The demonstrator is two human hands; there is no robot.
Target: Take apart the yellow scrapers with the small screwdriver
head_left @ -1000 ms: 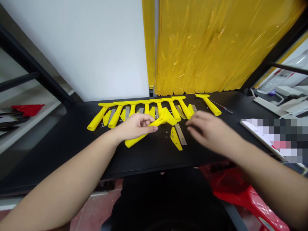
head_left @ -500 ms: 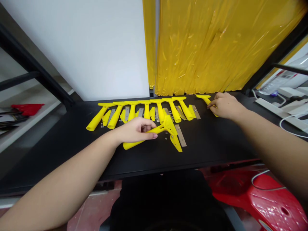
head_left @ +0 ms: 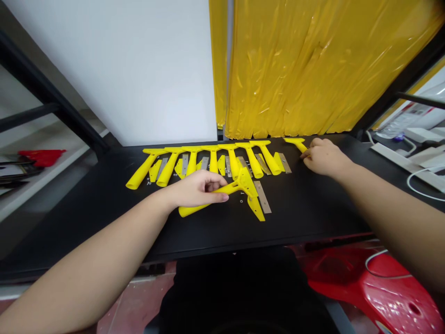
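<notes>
My left hand (head_left: 205, 190) is closed round the handle of a yellow plastic scraper (head_left: 231, 187), its flat head pointing right. Just beyond that head lie a loose yellow blade cover (head_left: 256, 208), a grey metal blade (head_left: 263, 197) and a tiny screw and nut. At the far right of the shelf, my right hand (head_left: 325, 157) has bent fingers round the handle of another yellow scraper (head_left: 295, 141). Most of that handle is hidden under the hand.
A row of several yellow scraper handles (head_left: 139, 174) lies along the back, with covers, blades (head_left: 285, 163) and small screws between. Yellow plastic sheeting (head_left: 288, 69) and a white panel (head_left: 139, 69) rise behind the black tabletop (head_left: 306, 204). A red stool (head_left: 392, 287) stands below right.
My right hand has shifted slightly towards me and right along the far scraper, covering more of its handle. My left hand keeps its hold, nearly unmoved.
</notes>
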